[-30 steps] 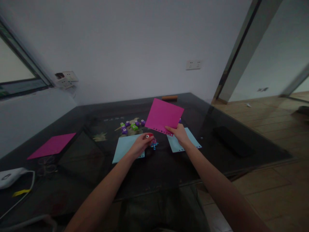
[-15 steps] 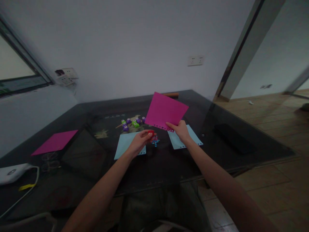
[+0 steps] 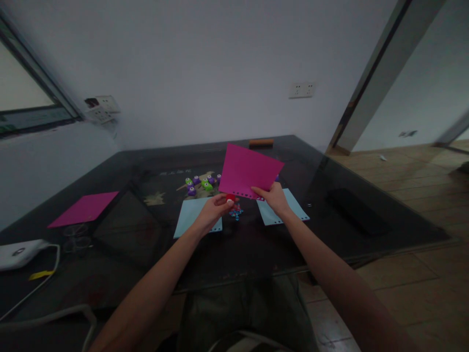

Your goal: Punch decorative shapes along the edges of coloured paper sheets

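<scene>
- Pink paper sheet point(image 3: 249, 170) is up in the air over the tabletop point(image 3: 252, 254), tipped, with a row of little holes along its low edge.
- My right hand point(image 3: 275, 198) pinches it by that holey edge, near the low right corner.
- My left hand point(image 3: 211, 213) pinches what looks like a red craft punch point(image 3: 230, 198), by the sheet's low left corner. I can't tell if the two touch.
- I think the sheet is very light and a bit stiff, because it sticks out from my hand without much droop. A hard squeeze could bend it. The holey edge looks the weakest, so I'd rather grip plain paper just past the holes.
- I guess the punch is hard, smooth and maybe slippery. Its sides look like the best place to hold.
- Paper bits point(image 3: 236, 212), blue and pink, lie in a heap below, between the left blue sheet point(image 3: 188, 215) and the right blue sheet point(image 3: 293, 205). A quick swish of air could scatter them.
- Purple and green punches point(image 3: 192, 191) sit behind the left blue sheet, so I'd go up before going that way.
- Near me, the front edge is close to my lap. I see more room between that edge and the blue sheets.
</scene>
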Available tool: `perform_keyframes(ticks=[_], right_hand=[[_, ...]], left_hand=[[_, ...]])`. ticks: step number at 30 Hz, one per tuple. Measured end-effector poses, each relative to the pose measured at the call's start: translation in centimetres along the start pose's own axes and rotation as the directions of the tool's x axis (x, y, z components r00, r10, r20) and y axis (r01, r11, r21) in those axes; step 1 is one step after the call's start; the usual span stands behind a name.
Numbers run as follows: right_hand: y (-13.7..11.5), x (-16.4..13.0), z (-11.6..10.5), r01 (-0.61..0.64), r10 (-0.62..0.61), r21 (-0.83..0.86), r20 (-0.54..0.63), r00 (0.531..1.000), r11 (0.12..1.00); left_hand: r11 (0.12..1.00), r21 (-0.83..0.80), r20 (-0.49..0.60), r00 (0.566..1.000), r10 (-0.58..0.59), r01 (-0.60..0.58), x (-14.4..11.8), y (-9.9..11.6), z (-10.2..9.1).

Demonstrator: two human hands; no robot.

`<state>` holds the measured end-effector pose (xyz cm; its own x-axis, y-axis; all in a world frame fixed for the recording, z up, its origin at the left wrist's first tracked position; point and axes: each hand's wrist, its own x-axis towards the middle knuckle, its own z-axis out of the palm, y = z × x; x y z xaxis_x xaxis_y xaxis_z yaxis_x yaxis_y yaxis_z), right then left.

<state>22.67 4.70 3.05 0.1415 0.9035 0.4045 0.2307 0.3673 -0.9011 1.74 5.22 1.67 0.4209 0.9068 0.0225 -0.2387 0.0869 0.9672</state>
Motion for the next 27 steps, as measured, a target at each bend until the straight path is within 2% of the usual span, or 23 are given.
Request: perform_keyframes(ticks=[15,27], right_hand=[[0.51,0.16,0.0,0.034,-0.034,0.0,0.018,0.999,0.999],[-0.3,-0.13,0.15,0.015,-0.014,-0.037,0.025,1.0,0.999]], left_hand=[[1.0,0.012,0.001,1.0,-0.013,0.013,-0.01,-0.07,-0.09],[1.0,0.005,-0.021,1.0,-0.013,0.013,0.05,-0.14,0.0]])
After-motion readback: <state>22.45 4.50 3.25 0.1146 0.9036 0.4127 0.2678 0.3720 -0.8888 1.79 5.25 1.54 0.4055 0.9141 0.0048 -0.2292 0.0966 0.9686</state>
